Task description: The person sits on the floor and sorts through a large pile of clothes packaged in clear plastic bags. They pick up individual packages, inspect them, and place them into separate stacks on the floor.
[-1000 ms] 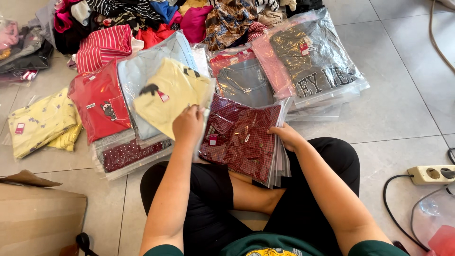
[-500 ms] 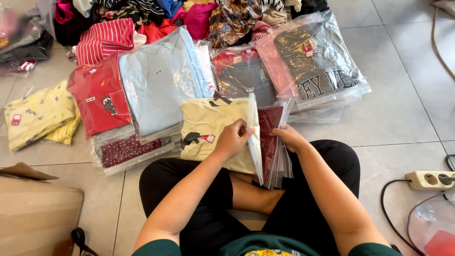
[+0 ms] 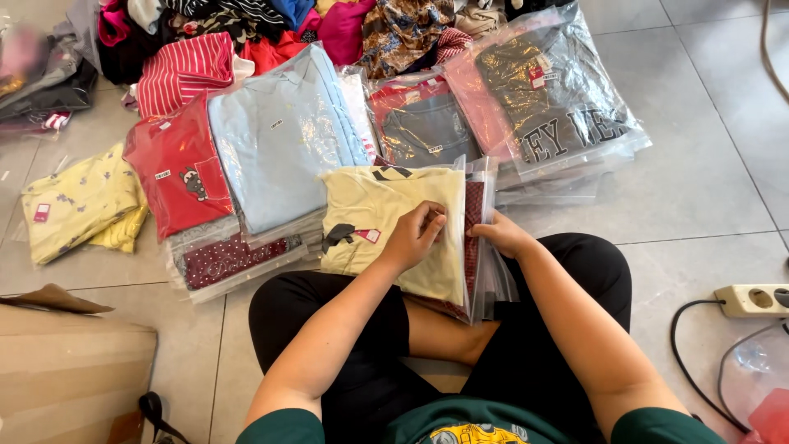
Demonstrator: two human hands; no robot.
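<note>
I sit cross-legged on a tiled floor with a stack of bagged clothes on my lap. On top lies a pale yellow garment in a clear plastic bag (image 3: 378, 222). My left hand (image 3: 415, 236) pinches the bag's right edge with its fingers curled over it. My right hand (image 3: 503, 234) holds the same edge from the other side, against the dark red patterned packet (image 3: 474, 238) underneath.
Bagged garments lie ahead: light blue (image 3: 279, 140), red (image 3: 177, 168), grey (image 3: 423, 127), dark grey with letters (image 3: 555, 107), yellow (image 3: 78, 201). Loose clothes are piled at the back. A cardboard box (image 3: 70, 378) stands at the left, a power strip (image 3: 752, 300) with cables at the right.
My left hand carried the yellow bagged garment from the light blue pile onto the stack on my lap. Both hands now meet at its right edge.
</note>
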